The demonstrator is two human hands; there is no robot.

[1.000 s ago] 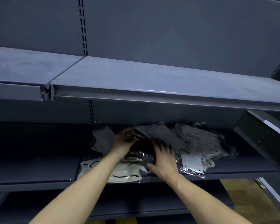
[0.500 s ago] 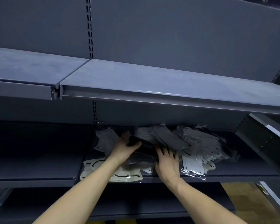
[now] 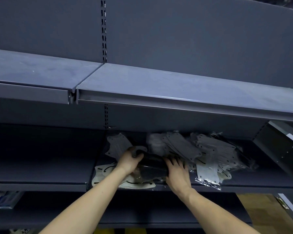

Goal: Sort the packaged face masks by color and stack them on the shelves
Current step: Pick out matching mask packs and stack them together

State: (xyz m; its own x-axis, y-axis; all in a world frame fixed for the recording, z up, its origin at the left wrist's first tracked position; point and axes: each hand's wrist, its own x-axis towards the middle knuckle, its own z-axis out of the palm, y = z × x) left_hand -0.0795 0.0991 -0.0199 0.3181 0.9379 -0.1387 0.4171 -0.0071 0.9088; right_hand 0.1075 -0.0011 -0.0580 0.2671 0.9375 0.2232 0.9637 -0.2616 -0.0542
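Note:
A stack of black packaged masks [image 3: 151, 168] sits on the middle shelf [image 3: 243, 186] between my hands. My left hand [image 3: 129, 162] grips its left end, fingers curled over the top. My right hand [image 3: 177, 173] presses against its right side, fingers spread and reaching under the pile. Grey packaged masks [image 3: 181, 147] lie heaped behind and to the right. One grey mask [image 3: 117, 146] lies apart at the back left. Cream masks with black straps [image 3: 107, 174] lie flat under my left wrist at the shelf's front.
The upper shelf [image 3: 176, 92] juts out right above the mask pile. A dark neighbouring shelf bay [image 3: 41, 162] lies to the left. A side panel [image 3: 281, 149] closes the right end. Lower shelf [image 3: 159, 213] and wooden floor [image 3: 264, 215] show below.
Both hands have closed in on the black mask stack and drawn it slightly forward and together; the view has tilted a little upward and to the left.

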